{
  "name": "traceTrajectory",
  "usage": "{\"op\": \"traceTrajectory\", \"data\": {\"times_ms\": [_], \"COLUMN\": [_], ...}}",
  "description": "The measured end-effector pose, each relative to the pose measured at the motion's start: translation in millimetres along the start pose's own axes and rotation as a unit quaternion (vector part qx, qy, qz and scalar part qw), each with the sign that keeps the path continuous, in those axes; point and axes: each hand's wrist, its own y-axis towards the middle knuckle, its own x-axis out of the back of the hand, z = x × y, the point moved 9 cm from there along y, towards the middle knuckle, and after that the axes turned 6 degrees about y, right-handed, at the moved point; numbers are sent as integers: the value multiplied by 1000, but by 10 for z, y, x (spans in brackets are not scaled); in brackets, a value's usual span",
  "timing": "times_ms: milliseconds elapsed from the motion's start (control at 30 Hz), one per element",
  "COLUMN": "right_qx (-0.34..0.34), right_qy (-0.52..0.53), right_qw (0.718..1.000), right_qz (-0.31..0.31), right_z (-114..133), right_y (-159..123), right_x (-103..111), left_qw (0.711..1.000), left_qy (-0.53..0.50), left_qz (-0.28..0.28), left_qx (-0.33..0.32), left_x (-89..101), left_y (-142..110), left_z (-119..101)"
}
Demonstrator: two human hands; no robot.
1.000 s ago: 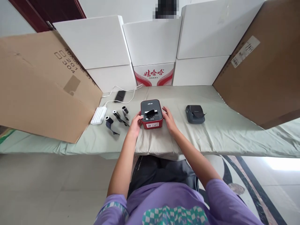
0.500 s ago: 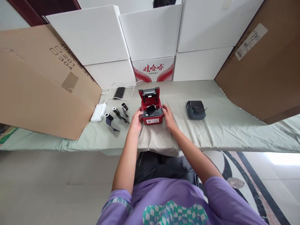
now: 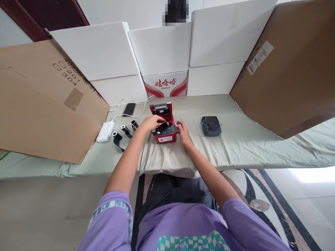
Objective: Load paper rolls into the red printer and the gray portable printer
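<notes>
A small red and black label printer (image 3: 165, 138) stands on the cloth-covered table, its lid (image 3: 160, 108) tipped up at the back. My left hand (image 3: 153, 122) reaches over the printer's left side, fingers bent down and closed on a black strip (image 3: 163, 124) at the opening. How much of the strip lies inside is hidden. Against the printer's right wall rests my right hand (image 3: 184, 134), fingers extended and holding nothing. Left of the printer stand three small black rolls (image 3: 125, 130) with loose tails, partly covered by my left forearm.
A dark grey portable device (image 3: 211, 126) lies to the right. At the left are a white power bank (image 3: 105, 131) with a cable and a black phone (image 3: 129, 109). White boxes (image 3: 163, 48) wall off the back; cardboard panels (image 3: 47, 104) flank both sides.
My left hand has left the printer's left side and moved up over its opening to the black strip. The right hand stays at the right side. The camera view has shifted slightly.
</notes>
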Motion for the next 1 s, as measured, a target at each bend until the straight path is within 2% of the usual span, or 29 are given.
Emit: {"op": "traceTrajectory", "data": {"times_ms": [67,167,233,333,400,500,567,667,733,767,867,1000], "right_qx": [-3,2,2,-2,-3,-1,0,2,2,3,9,8], "right_qy": [12,24,24,22,15,-2,4,39,55,59,66,58], "right_qw": [1000,1000,1000,1000,1000,1000,1000,999,998,998,998,998], "right_qz": [-2,0,2,5,9,14,10,-11,-19,-18,-12,-12], "right_z": [-1,5,-3,-30,-44,-61,-70,-81,-81,-76,-51,-33], "right_y": [8,15,21,37,50,63,67,65,60,56,43,32], "right_x": [4,6,10,19,20,18,22,45,47,40,24,29], "left_qw": [998,998,998,996,994,982,966,939,925,924,927,932], "left_qy": [51,52,57,71,43,-37,-96,-152,-136,-118,-35,132], "left_qz": [34,-26,-41,-3,-31,-134,-214,-307,-352,-355,-318,-212], "left_qx": [6,14,-2,-56,-98,-131,-109,-18,43,82,194,263], "left_x": [-76,-38,-35,-41,132,637,1061,1637,1928,2014,2079,1851], "left_y": [144,244,215,13,-236,-727,-1071,-1525,-1780,-1875,-2057,-2069], "left_z": [-33,-103,-177,-324,-414,-381,-158,423,824,1025,1549,1925]}}
